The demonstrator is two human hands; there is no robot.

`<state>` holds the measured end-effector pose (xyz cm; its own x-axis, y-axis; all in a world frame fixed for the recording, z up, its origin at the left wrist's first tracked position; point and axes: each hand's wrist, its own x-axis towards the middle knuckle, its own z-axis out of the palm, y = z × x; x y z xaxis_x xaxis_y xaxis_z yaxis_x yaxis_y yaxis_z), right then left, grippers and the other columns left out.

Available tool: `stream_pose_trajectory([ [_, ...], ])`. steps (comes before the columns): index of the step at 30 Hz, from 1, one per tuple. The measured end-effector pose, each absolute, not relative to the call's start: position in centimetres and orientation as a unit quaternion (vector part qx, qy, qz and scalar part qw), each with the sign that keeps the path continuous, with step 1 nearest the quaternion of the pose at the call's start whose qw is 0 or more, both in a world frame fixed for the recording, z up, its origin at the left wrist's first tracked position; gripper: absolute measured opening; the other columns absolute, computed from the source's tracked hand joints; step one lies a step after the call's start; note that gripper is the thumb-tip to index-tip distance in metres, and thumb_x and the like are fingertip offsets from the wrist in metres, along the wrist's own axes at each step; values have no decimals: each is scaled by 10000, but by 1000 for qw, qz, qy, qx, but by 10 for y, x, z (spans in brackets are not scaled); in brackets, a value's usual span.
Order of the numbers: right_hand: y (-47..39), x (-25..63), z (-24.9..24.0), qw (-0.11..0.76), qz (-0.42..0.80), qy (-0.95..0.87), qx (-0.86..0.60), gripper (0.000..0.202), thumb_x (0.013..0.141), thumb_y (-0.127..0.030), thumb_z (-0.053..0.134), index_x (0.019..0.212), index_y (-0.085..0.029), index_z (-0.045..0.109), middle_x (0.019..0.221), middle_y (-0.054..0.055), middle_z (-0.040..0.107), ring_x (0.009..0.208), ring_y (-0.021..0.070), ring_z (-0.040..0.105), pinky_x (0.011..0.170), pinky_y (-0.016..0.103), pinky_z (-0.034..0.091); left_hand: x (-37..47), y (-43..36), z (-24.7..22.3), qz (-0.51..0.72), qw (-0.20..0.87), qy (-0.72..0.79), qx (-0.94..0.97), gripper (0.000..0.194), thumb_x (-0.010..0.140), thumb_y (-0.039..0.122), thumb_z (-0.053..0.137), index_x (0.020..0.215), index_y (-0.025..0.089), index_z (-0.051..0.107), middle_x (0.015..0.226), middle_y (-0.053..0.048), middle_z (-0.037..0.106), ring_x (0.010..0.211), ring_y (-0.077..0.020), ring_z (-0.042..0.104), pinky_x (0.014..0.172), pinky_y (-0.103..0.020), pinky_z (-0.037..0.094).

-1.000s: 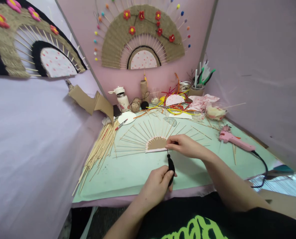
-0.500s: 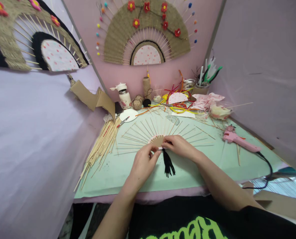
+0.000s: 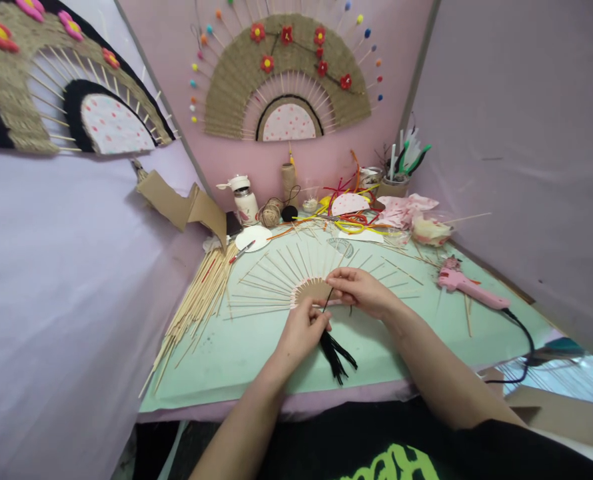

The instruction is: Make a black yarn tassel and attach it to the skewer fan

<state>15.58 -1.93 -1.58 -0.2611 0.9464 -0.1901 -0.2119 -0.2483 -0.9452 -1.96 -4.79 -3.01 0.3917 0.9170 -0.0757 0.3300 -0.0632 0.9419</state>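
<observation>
A black yarn tassel [image 3: 337, 357] hangs below my left hand [image 3: 304, 331], whose fingers are closed round its top. My right hand [image 3: 364, 292] pinches the thin black cord [image 3: 328, 300] that runs up from the tassel. Just behind both hands lies a fan of thin sticks, spread out from a half-round cardboard base [image 3: 309, 291] with a pink edge. The hands cover part of the base's straight lower side. The cord's upper end is hidden by the right fingers.
A pink glue gun [image 3: 471, 287] with a black cable lies at the right. Loose bamboo sticks [image 3: 196, 307] are heaped at the left. Behind stand a white bottle [image 3: 245, 201], a twine ball [image 3: 270, 213] and coloured pipe cleaners [image 3: 351, 223]. A finished fan [image 3: 226, 93] hangs on the wall.
My left hand has come down and nearer with the tassel, which hangs lower. My right hand has shifted slightly right, and the cord now shows stretched between the hands.
</observation>
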Motion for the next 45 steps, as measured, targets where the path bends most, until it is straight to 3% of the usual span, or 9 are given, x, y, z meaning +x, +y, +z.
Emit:
stream_pose_trajectory([
  [4,-20,163,-12,486,692,-355,-399,376,598,-375,839,762,-174,566,573,-64,526,427,22,289,422,193,153,-20,-64,-29,258,488,451,701,107,835,277,527,873,191,579,669,3,657,621,-144,577,630,-251,402],
  [10,-23,164,-14,551,668,-329,-376,329,632,-370,816,824,-204,607,627,-60,527,454,43,321,422,208,238,-19,-85,-32,259,423,450,742,116,861,274,507,877,203,598,695,9,643,631,-141,545,639,-253,389],
  [19,-20,159,-13,626,622,-298,-363,257,662,-313,794,865,-246,651,641,-57,563,519,61,469,493,204,409,-18,-85,-40,278,420,462,730,140,871,278,496,945,205,590,698,10,636,638,-149,566,647,-263,392],
  [25,-8,150,-15,647,577,-296,-401,240,691,-354,787,866,-242,667,841,9,711,696,115,623,607,241,497,-17,-85,-41,294,395,493,717,268,853,261,517,1111,198,556,794,5,639,576,-124,526,621,-254,395],
  [30,8,135,-17,622,546,-342,-445,198,752,-372,724,867,-221,667,894,38,742,787,137,670,716,261,520,-19,-83,-45,288,324,525,733,382,880,241,501,1260,201,488,865,-21,652,647,-151,574,694,-289,443],
  [36,22,124,-27,546,507,-401,-533,123,846,-280,568,868,-189,648,923,74,754,815,139,685,721,252,513,-21,-83,-53,298,172,486,803,215,884,187,529,1088,148,588,986,-100,647,945,-237,582,846,-380,479],
  [40,28,124,-30,531,484,-423,-553,142,849,-278,547,875,-184,650,929,84,755,830,159,677,675,255,501,-21,-85,-55,287,147,450,833,226,869,219,582,1084,152,603,1053,-110,621,965,-242,556,849,-387,497],
  [45,33,122,-29,517,454,-465,-557,169,841,-303,562,829,-170,666,873,84,753,822,171,668,753,295,504,-20,-85,-56,308,138,437,833,317,872,233,591,1176,145,572,1103,-124,622,1006,-250,554,887,-405,497],
])
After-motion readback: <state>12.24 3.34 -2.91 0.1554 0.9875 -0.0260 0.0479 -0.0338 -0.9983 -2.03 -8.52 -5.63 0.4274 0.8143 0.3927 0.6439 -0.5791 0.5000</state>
